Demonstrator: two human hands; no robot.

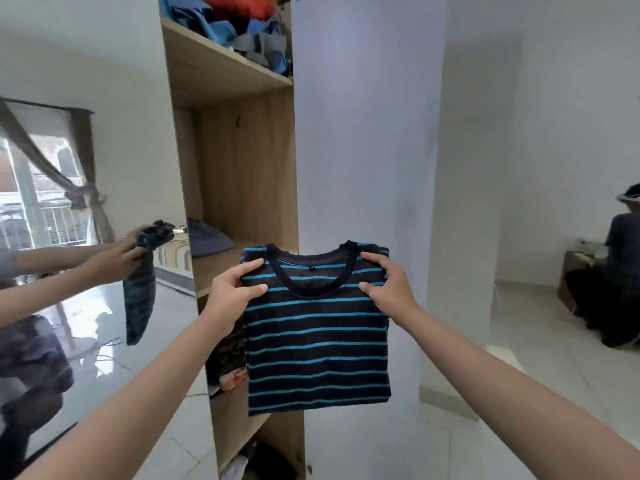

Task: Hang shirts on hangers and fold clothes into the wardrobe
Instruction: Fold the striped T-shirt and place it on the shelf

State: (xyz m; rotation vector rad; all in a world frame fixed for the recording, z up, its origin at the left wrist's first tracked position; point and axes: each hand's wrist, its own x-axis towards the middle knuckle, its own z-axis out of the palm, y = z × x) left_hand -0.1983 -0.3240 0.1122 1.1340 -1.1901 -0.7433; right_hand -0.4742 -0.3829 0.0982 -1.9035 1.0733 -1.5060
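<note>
A folded black T-shirt with blue stripes (318,341) hangs upright in front of me, collar at the top. My left hand (232,292) grips its upper left corner, thumb across the front. My right hand (388,289) grips the upper right corner by the collar. The shirt is level with the wooden wardrobe (239,174), whose middle shelf (214,268) lies just behind it and carries a folded grey garment (207,239).
The wardrobe's mirrored door (86,202) on the left reflects my hands and the shirt. Its top shelf holds blue and red clothes (239,26); lower shelves hold more clothes (230,358). A white wall (363,133) stands behind. A seated person (616,271) is at far right.
</note>
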